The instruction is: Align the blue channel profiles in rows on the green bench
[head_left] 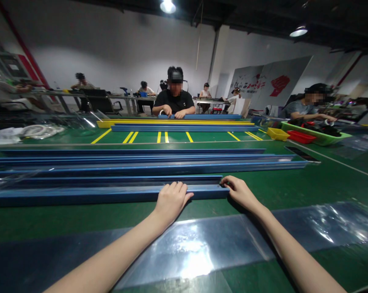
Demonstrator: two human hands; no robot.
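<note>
A long blue U-shaped channel (110,194) lies across the green table in front of me, its hollow side up. My left hand (173,200) is closed over the near wall, fingers reaching into the hollow and thumb pointing right. At the channel's right end, my right hand (237,190) is closed in a pinch, fingertips at the open end. Whatever sits between those fingertips is hidden or too small to name. More blue channels (147,166) lie parallel just beyond.
Clear plastic sleeve (199,248) lies flat under my forearms. A phone-like dark slab (302,155) rests beyond my right hand. Farther off are a yellow tray (277,134), a red tray (301,137) and a green basket (330,139). A person (174,99) works opposite.
</note>
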